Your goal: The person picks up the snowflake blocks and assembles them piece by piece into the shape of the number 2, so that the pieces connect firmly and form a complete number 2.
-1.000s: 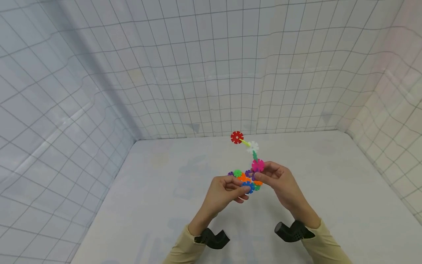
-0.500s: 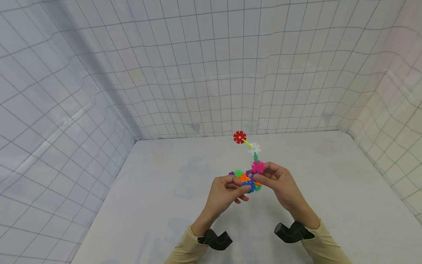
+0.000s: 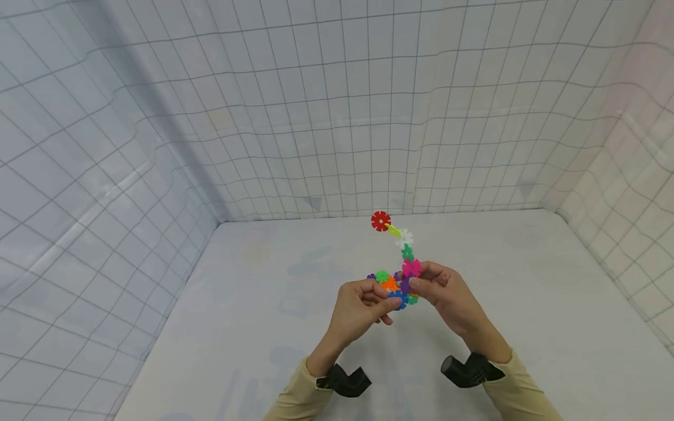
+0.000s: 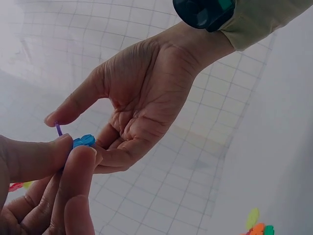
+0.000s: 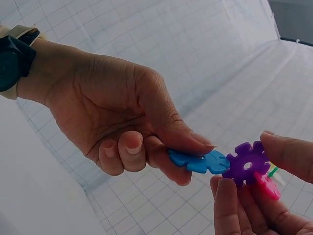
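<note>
Colours, head view: a cluster of plastic snowflake discs in orange, green, purple and blue is held above the table.
Left hand, head view: the left hand is curled at the cluster's left, with the blue disc pinched at its fingertips.
Right hand, head view: the right hand is curled at the cluster's right, fingertips closed on it beside the pink disc.
Chain, head view: from the pink disc a chain is seen rising above the cluster, through a green disc and a white disc to a red disc at the top.
Surround, head view: gridded walls are seen behind and to both sides of the cluster.
Left wrist view: the blue disc is pinched between thumb and forefinger of the left hand; the right hand is seen just beyond it, its thumb tip on the thin edge of a purple disc.
Right wrist view: the blue disc is gripped flat by the left hand; the purple disc is touching its right edge and is pinched by the right hand. The pink disc is seen just below and right of the purple one.
</note>
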`<state>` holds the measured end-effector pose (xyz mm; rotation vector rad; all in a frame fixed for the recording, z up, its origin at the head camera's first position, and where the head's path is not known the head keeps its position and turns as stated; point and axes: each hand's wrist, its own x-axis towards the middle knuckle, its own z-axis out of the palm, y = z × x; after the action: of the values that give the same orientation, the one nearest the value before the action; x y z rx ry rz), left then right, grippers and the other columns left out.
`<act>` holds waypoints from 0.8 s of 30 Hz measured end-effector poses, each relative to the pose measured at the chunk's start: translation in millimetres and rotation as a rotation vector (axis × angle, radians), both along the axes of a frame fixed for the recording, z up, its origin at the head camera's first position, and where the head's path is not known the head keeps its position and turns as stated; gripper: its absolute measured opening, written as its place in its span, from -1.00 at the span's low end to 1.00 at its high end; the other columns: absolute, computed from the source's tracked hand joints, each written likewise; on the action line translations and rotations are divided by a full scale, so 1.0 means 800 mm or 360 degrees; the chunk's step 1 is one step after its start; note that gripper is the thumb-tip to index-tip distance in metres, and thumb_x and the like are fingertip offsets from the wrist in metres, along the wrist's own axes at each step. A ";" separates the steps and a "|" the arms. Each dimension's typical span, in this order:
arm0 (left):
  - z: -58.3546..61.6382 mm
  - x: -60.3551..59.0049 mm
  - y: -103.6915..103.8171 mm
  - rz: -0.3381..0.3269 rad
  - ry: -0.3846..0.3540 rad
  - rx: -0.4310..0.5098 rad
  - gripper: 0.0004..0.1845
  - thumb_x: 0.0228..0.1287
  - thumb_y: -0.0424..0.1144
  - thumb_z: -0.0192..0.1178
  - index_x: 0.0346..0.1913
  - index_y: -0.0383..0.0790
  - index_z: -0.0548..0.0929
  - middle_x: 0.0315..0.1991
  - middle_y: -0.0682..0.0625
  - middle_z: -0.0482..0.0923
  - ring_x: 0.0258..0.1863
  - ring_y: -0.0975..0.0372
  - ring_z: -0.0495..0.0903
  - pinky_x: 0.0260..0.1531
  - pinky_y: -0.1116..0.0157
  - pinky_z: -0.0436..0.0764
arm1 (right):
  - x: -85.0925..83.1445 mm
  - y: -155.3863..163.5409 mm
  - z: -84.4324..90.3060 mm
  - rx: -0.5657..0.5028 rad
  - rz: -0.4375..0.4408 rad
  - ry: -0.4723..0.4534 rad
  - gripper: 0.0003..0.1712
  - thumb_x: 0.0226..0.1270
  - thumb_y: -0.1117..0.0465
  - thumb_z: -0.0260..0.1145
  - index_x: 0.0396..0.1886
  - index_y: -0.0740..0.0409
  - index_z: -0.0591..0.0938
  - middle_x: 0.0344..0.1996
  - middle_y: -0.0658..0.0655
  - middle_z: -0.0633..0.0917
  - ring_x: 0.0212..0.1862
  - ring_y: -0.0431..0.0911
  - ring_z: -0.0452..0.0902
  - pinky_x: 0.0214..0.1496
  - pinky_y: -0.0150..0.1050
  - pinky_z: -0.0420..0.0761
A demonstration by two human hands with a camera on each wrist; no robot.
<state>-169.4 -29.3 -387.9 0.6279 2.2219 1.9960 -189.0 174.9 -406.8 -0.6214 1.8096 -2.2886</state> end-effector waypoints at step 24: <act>0.012 0.003 -0.006 -0.0157 0.0031 0.0077 -0.91 0.14 -0.49 0.29 -0.44 -0.46 0.61 -0.55 -0.17 0.64 -0.67 0.17 0.63 -0.62 0.38 0.54 | -0.004 0.007 -0.001 -0.0342 0.0393 0.0054 -0.67 0.45 0.42 -0.07 0.05 0.21 0.56 -0.09 0.09 0.67 -0.06 -0.14 0.58 0.11 -0.26 0.46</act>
<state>-166.6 -33.8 -378.5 0.7496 2.1150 2.0089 -191.9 180.6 -408.0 -0.8685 1.4178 -2.3288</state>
